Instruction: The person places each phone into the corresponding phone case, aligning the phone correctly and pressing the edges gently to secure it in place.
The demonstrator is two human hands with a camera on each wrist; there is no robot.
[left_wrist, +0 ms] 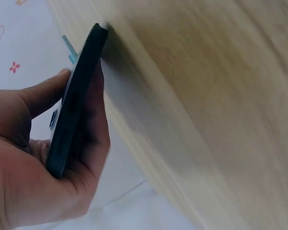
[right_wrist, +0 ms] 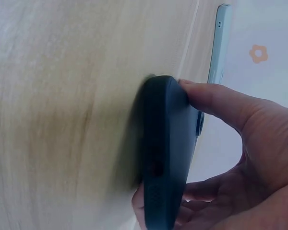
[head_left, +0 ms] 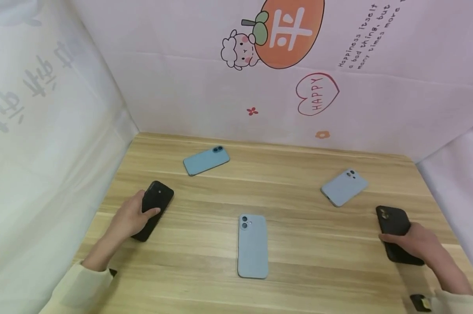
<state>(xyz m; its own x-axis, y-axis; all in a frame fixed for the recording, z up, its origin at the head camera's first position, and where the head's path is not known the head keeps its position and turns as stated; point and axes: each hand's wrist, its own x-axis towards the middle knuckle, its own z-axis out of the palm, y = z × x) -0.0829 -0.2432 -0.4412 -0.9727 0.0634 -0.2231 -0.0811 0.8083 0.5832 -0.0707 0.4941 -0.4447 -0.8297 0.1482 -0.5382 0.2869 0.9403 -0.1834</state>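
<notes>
At the left of the table, my left hand (head_left: 130,216) grips a black phone (head_left: 156,201) with its camera side up. Seen edge-on in the left wrist view, that phone (left_wrist: 77,103) lies between the thumb on top and the fingers beneath. A second black phone (head_left: 392,221) is at the right, gripped across its width by my right hand (head_left: 419,240). In the right wrist view, the thumb presses one long edge of this phone (right_wrist: 157,143) and the fingers wrap the other. The phone sits close to the tabletop; whether it touches is unclear.
On the wooden table (head_left: 189,261), a pale blue phone (head_left: 253,250) lies front centre. A deeper blue phone (head_left: 205,162) lies at the back left, another pale phone (head_left: 343,189) at the right. White printed cloth (head_left: 189,96) hangs behind and along both sides.
</notes>
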